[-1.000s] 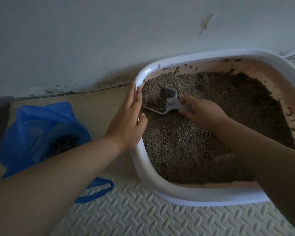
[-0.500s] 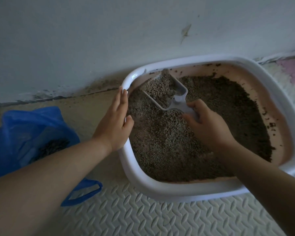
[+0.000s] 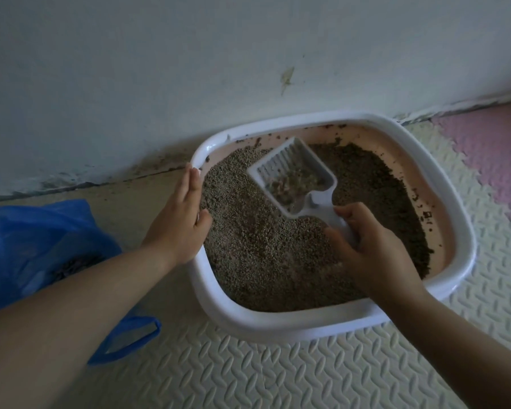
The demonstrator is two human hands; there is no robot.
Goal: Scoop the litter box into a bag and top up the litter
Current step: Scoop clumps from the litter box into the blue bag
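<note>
A white-rimmed litter box (image 3: 266, 327) with a pink inner wall stands against the wall, filled with grey-brown litter (image 3: 263, 261). My right hand (image 3: 372, 252) grips the handle of a white slotted scoop (image 3: 289, 169), held above the litter with a small clump and some grains in its bowl. My left hand (image 3: 180, 222) lies flat with fingers together on the box's left rim, its thumb over the inside edge. A blue plastic bag (image 3: 39, 246) lies open on the floor to the left with dark waste inside.
The wall (image 3: 189, 69) runs right behind the box, with dirt along its base. A cream textured foam mat (image 3: 278, 376) covers the near floor, with a pink mat tile (image 3: 493, 160) at the right. The bag's handle loop (image 3: 124, 340) lies on the mat.
The scoop pushed into the far left corner of the litter, came up full, then sifted down to a small clump while lifted higher. My left hand stayed on the rim.
</note>
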